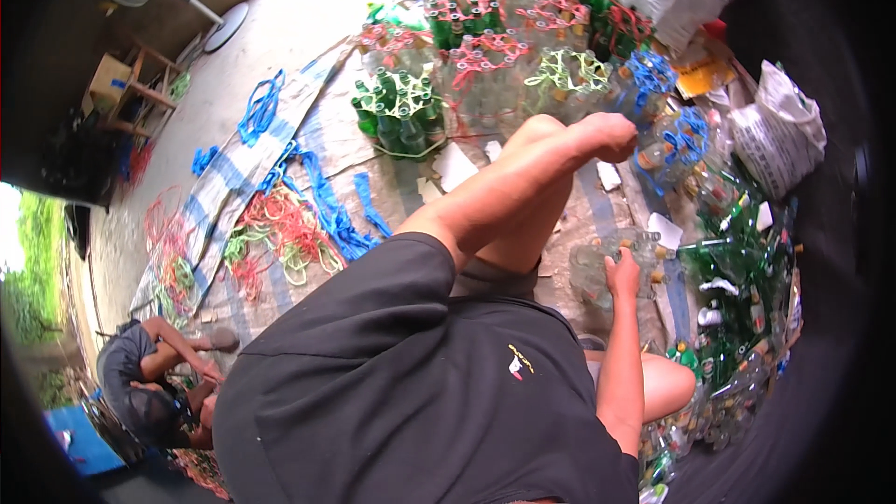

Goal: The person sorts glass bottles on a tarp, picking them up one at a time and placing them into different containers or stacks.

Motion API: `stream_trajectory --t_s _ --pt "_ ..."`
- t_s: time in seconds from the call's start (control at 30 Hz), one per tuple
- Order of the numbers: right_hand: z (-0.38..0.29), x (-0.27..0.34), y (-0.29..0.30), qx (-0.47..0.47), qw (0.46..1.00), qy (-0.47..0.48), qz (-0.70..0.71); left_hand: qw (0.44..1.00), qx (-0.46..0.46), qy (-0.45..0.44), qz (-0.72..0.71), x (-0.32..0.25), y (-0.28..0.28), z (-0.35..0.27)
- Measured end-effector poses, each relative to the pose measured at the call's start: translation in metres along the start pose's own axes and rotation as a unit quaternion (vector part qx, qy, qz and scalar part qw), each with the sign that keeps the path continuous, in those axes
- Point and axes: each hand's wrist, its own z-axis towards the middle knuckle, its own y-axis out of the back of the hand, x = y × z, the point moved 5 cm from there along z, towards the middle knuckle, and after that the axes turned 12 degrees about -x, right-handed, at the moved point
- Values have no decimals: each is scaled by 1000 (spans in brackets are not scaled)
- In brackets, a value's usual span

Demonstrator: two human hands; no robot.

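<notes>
My left hand (616,137) is curled at the end of my outstretched forearm, above my bent knee and beside clear bottles tied with blue plastic twine (684,136). Whether its fingers hold anything is hidden. Lower down, my right hand (623,271) grips a clear glass bottle at the edge of a small group of clear bottles (591,269) on the ground sheet. Several of these bottles have brownish necks or caps. Loose green glass bottles (728,262) lie heaped to the right of this group.
Tied bundles of green bottles (399,115) and clear bottles (490,87) stand ahead. Red and green twine (283,227) and blue strips (329,206) lie on the striped sheet. A white sack (777,129) is at right, a pedestal fan (224,26) far left. Another person (143,385) crouches at lower left.
</notes>
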Motion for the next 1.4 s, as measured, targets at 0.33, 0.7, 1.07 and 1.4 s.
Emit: stream_trajectory --t_s 0.33,0.7,1.07,1.4 --pt "31 -46 39 -49 998 29 27 819 -501 225 -166 70 128 -161" --pt "16 -239 194 1 909 -230 346 745 -180 642 8 140 -27 -608" --pt "-18 -339 136 69 957 -207 191 620 -141 771 -35 176 -59 -763" --pt "-30 -338 137 90 928 -257 253 397 -157 867 -257 178 -91 -701"
